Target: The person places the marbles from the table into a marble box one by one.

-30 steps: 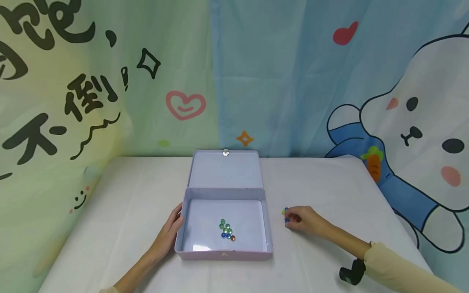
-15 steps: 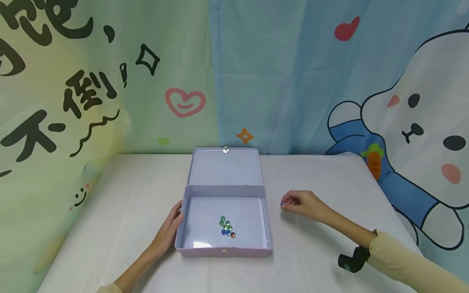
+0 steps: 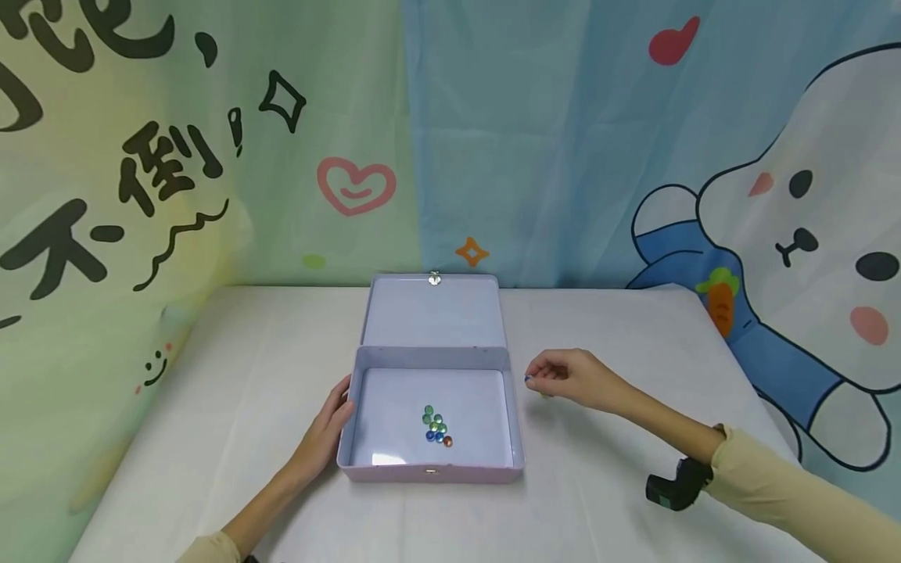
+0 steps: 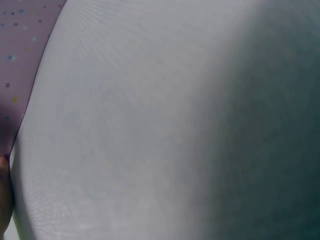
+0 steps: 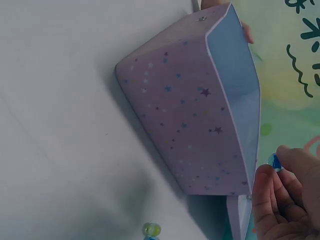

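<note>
A lidded box [image 3: 431, 474], lavender inside and pink with small stars outside, stands open on the table. Several green marbles [image 3: 428, 410], two blue ones and an orange-brown marble [image 3: 447, 441] lie on its floor. My left hand [image 3: 324, 430] rests along the box's left wall; in the left wrist view only a bit of a finger [image 4: 5, 195] shows beside the starred wall. Right of the box, my right hand [image 3: 580, 379] pinches a blue marble [image 5: 274, 162] between thumb and index finger, raised above the table.
Beneath the right hand a yellow-green marble [image 5: 151, 229] lies on the white tablecloth [image 3: 619, 328], with a blue one at the frame's edge beside it. The raised lid [image 3: 432, 313] leans back near a printed curtain [image 3: 521, 141] behind the table.
My right hand has picked up a blue marble from the table, lifted it and moved slightly left toward the box. The left hand stays at the box.
</note>
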`<state>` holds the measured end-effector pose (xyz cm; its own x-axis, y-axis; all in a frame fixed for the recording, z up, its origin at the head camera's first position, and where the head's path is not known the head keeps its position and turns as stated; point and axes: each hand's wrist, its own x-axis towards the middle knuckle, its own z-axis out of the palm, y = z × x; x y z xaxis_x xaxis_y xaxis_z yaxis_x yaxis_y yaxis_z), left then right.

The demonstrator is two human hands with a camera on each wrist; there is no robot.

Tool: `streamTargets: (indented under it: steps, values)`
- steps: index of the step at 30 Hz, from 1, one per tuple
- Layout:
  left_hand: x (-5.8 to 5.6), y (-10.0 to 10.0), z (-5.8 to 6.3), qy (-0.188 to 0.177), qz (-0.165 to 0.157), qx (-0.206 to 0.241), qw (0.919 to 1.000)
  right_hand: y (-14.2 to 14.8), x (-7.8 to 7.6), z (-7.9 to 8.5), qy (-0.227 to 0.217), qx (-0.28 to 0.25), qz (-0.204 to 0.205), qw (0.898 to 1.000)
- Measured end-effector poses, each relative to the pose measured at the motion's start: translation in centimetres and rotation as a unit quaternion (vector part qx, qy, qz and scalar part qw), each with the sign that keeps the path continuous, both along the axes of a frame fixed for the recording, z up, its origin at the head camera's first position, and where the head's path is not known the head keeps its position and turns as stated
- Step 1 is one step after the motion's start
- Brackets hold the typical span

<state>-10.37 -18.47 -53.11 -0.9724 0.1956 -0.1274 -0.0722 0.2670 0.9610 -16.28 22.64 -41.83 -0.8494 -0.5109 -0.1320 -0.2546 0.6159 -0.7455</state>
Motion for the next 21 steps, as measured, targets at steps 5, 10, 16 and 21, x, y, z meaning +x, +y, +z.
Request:
streamTargets:
  steps: [5, 10, 16, 21]
  values:
    - [-0.1, 0.1, 0.1, -0.003, 0.000, 0.002, 1.0000, -1.0, -0.2, 0.8, -0.007, -0.008, 0.011, 1.000]
    - [-0.1, 0.1, 0.1, -0.010, 0.000, 0.004, 0.9999, -2.4, -0.5, 1.7, -0.008, -0.021, 0.028, 0.999]
    - [-0.2, 0.1, 0.0, -0.009, -0.001, 0.007, 0.9999, -4.0, -0.8, 2.2, 0.011, -0.020, 0.052, 0.998]
    - [0.0, 0.1, 0.3, -0.010, -0.003, 0.006, 0.9999, -5.6, -1.4, 2.3, 0.017, -0.022, 0.071, 0.997]
